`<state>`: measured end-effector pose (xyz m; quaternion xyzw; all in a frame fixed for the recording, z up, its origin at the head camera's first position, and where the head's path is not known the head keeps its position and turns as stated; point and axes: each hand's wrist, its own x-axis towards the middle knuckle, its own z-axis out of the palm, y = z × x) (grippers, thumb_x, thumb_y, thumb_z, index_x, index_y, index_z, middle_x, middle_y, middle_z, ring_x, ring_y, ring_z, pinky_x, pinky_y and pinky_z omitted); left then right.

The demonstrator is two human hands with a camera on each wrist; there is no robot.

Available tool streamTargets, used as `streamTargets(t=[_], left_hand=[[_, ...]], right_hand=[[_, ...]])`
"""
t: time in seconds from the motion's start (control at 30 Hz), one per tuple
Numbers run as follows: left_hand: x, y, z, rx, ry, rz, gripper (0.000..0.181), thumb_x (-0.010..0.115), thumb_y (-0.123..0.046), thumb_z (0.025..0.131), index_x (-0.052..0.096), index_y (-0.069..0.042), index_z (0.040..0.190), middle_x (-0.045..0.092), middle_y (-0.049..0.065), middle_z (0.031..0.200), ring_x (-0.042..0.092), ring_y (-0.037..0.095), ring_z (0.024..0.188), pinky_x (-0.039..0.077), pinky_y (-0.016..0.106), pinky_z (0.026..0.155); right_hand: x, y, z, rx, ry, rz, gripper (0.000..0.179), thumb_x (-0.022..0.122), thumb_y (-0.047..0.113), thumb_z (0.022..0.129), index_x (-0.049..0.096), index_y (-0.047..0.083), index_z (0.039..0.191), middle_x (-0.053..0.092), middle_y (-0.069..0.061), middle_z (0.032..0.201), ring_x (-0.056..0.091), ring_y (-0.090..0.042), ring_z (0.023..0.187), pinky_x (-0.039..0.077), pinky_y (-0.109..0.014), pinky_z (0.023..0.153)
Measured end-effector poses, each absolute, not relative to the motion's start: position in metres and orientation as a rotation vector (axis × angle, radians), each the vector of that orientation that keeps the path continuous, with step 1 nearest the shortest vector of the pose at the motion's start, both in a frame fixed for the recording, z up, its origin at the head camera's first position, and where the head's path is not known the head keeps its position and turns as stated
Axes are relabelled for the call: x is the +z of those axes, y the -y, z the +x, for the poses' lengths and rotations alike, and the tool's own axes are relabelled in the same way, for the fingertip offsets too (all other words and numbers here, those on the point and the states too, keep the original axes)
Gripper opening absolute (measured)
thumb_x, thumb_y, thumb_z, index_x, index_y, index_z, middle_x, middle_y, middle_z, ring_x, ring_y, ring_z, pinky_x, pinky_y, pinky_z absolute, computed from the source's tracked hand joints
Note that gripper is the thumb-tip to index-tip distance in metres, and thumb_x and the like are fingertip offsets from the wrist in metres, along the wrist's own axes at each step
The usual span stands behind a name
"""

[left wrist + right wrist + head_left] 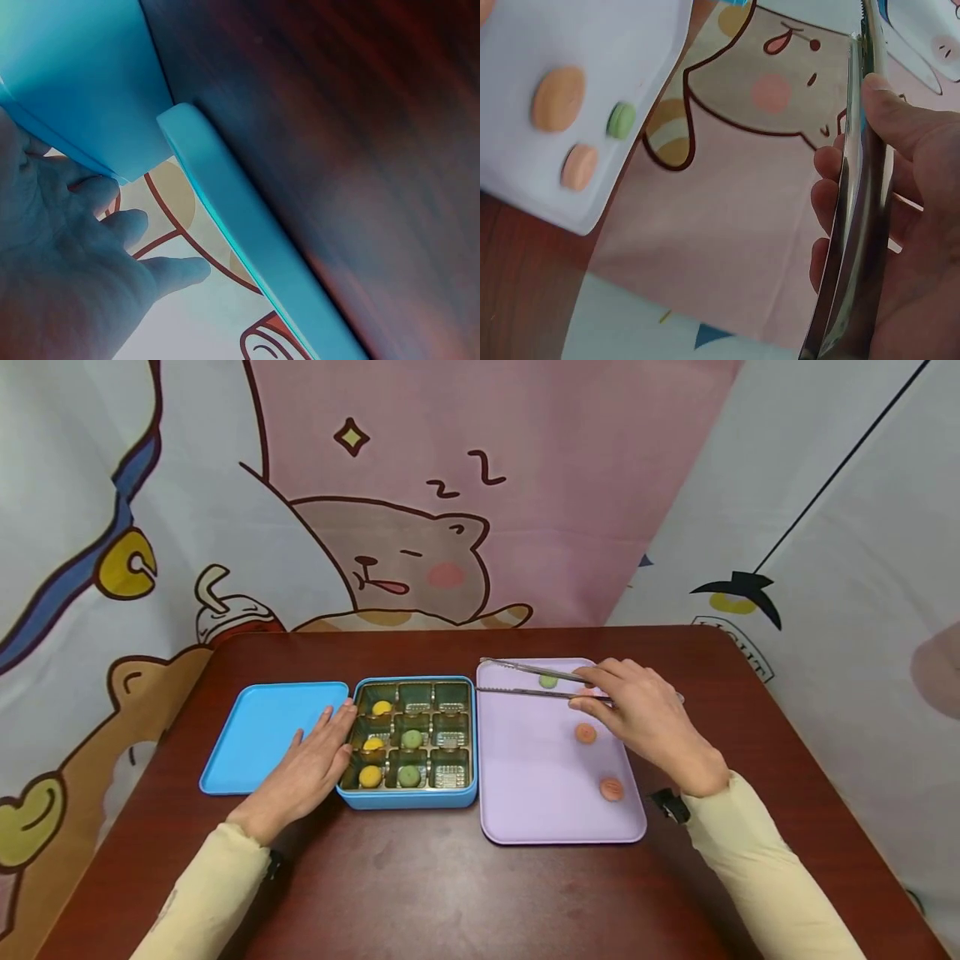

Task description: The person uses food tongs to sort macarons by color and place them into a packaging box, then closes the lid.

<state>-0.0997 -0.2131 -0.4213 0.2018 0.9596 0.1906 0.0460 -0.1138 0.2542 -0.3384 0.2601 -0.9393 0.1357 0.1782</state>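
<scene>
My right hand (641,718) grips a pair of metal tongs (525,692) above the lilac tray (540,793), their tips apart and pointing left. In the right wrist view, thumb and fingers wrap the tongs (855,195). A green macaron (548,681) and several orange-pink macarons (611,789) lie on the tray. My left hand (311,764) rests with straight fingers against the left side of a blue box (408,802). Inside its divided gold insert, yellow macarons (371,777) occupy the left column; green macarons (411,740) sit in the middle column's centre and near compartments.
A flat blue lid (262,735) lies left of the box, partly behind my left hand. The box and tray stand side by side on a dark red-brown table (450,893). A cartoon-printed cloth (585,485) hangs behind the table.
</scene>
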Motion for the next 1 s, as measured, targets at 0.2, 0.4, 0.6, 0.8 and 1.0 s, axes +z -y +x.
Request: streamTargets(t=[0.2,0.4,0.6,0.8,1.0], left_hand=[[-0.421,0.214,-0.099,0.584,-2.925,0.608,0.062,0.038,-0.032,0.114,0.015,-0.009,0.167,0.011,0.008,0.173,0.011,0.040,0.158,0.012,0.077,0.114],[-0.420,0.214,-0.100,0.580,-2.928,0.611,0.062,0.037,-0.032,0.114,0.016,-0.008,0.167,0.011,0.009,0.173,0.011,0.040,0.158,0.012,0.077,0.114],[-0.421,0.214,-0.100,0.580,-2.930,0.625,0.062,0.039,-0.031,0.113,0.016,-0.007,0.166,0.012,0.010,0.173,0.013,0.041,0.157,0.013,0.078,0.114],[-0.422,0.214,-0.100,0.597,-2.932,0.624,0.062,0.039,-0.031,0.113,0.017,-0.007,0.167,0.013,0.010,0.173,0.013,0.041,0.157,0.013,0.078,0.114],[-0.423,0.214,-0.100,0.597,-2.938,0.622,0.062,0.039,-0.031,0.113,0.017,-0.008,0.167,0.013,0.010,0.173,0.013,0.041,0.157,0.013,0.078,0.113]], right_hand=[[-0.347,-0.274,-0.115,0.401,2.696,0.639,0.042,0.084,0.026,0.087,0.074,0.004,0.122,0.069,-0.007,0.098,0.060,-0.025,0.085,0.047,-0.046,0.071],[-0.367,-0.295,-0.120,0.389,2.747,0.567,0.038,0.084,0.024,0.089,0.074,0.005,0.120,0.071,-0.010,0.100,0.063,-0.028,0.085,0.049,-0.048,0.069],[-0.385,-0.312,-0.124,0.372,2.871,0.463,0.046,0.084,0.027,0.089,0.072,0.002,0.126,0.070,-0.012,0.100,0.065,-0.028,0.084,0.054,-0.046,0.065],[-0.395,-0.322,-0.130,0.351,2.943,0.405,0.048,0.082,0.029,0.091,0.071,0.001,0.128,0.067,-0.012,0.098,0.062,-0.028,0.082,0.054,-0.047,0.065],[-0.400,-0.327,-0.138,0.333,2.987,0.371,0.047,0.080,0.030,0.092,0.070,-0.001,0.127,0.067,-0.014,0.099,0.061,-0.029,0.082,0.055,-0.049,0.065]])
